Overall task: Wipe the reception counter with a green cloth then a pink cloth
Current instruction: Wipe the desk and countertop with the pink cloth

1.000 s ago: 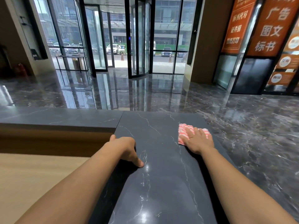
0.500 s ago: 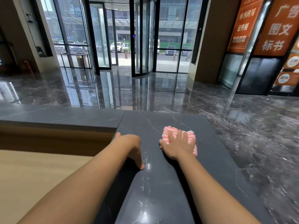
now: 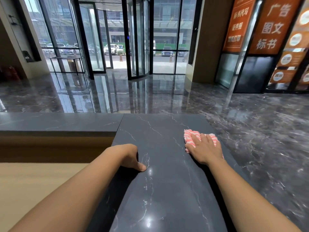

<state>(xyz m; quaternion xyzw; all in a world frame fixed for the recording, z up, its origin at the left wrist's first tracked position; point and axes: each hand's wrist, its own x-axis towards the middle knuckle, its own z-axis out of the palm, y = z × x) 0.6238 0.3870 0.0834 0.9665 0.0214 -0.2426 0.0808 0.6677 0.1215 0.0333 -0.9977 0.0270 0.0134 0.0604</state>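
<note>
Nearest, the dark, veined stone counter (image 3: 167, 190) ran away from the person, polished enough to throw back ceiling lights. The left hand (image 3: 132, 156) braced at its left edge: the thumb lay on top, and the other fingers bent down over the edge, their tips out of sight.

Further along, near the right edge, the right hand (image 3: 204, 150) lay flat on the pink cloth (image 3: 189, 135), its fingers (image 3: 194, 138) straight and slightly spread, pressing rather than clutching. The cloth, striped pink and white, was folded into a small pad. It showed beyond the fingertips and at both sides of the hand.

It looked light, soft and limp, so it would likely bunch or unfold if dragged by one corner. On so glossy a top it should slide easily. A flat palm over its middle seemed the surest hold, or a pinch of the whole folded stack for lifting. No green cloth was in view, which suggested the pink pass was under way.

Beyond the counter lay a shiny marble lobby floor (image 3: 250, 123), a glass revolving door (image 3: 138, 47) and orange signs (image 3: 274, 25).
</note>
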